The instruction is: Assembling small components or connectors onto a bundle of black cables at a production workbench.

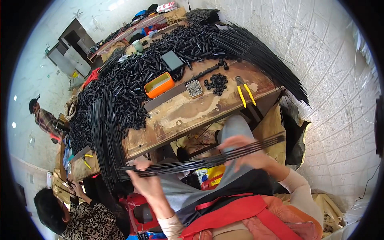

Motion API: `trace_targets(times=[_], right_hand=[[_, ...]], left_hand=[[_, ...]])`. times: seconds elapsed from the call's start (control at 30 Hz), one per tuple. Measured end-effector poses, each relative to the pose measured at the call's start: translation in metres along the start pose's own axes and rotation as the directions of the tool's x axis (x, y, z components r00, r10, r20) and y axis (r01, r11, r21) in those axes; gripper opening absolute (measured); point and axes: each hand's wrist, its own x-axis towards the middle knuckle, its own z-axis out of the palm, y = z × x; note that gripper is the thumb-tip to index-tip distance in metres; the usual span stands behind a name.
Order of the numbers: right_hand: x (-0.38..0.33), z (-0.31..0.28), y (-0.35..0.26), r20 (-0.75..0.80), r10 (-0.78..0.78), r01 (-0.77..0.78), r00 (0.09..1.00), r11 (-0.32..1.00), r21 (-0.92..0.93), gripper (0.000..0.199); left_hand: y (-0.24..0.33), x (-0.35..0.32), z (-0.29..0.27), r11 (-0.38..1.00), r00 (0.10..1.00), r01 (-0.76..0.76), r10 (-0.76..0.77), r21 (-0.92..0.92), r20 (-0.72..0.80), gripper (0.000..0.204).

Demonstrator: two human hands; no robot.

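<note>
A loose bundle of long, thin black rods [196, 164] stretches across above my lap, slightly higher at its right end. My left hand [145, 182] is closed around the bundle near its left end. Farther along, my right hand [245, 154] holds the same rods, its fingers smeared by motion. On the table's left part, a second bunch of thin black rods [106, 136] hangs over the front edge beside my left hand. Yellow-handled pliers [245, 92] lie on the wooden table [176, 120], beyond my right hand.
A heap of short black tubular parts [128, 84] covers much of the table. Around it are an orange box [159, 85], a small metal tray [194, 89], black rings [216, 84] and more rods [260, 52]. A co-worker [76, 212] sits at left; another person [46, 118] is farther back.
</note>
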Motion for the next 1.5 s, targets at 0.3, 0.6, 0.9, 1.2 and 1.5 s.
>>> trace_targets(times=[0.3, 0.6, 0.9, 1.2, 1.5], right_hand=[[0.003, 0.002, -0.061, -0.373, -0.422, 0.275, 0.826, 0.88, -0.386, 0.041], [0.047, 0.045, 0.018, 0.013, 0.056, -0.048, 0.998, 0.936, -0.348, 0.034], [0.08, 0.033, 0.03, 0.046, 0.083, -0.071, 0.996, 0.974, -0.214, 0.025], [0.075, 0.055, 0.017, 0.237, 0.135, -0.047, 0.962, 0.938, -0.344, 0.021], [0.057, 0.065, 0.016, 0.069, -0.043, 0.055, 0.997, 0.981, -0.185, 0.019]], left_hand=[[-0.076, -0.002, -0.181, 0.838, 0.784, 0.532, -0.434, 0.12, -0.444, 0.076], [-0.094, -0.037, -0.034, 0.24, 0.914, 0.096, -0.406, 0.966, 0.01, 0.042], [-0.083, -0.033, -0.026, 0.243, 0.943, -0.106, -0.284, 0.964, 0.175, 0.023], [-0.061, -0.032, -0.03, 0.461, 0.866, 0.185, -0.494, 0.868, 0.078, 0.029], [-0.081, -0.06, -0.035, 0.415, 0.961, -0.198, -0.096, 0.888, 0.26, 0.017]])
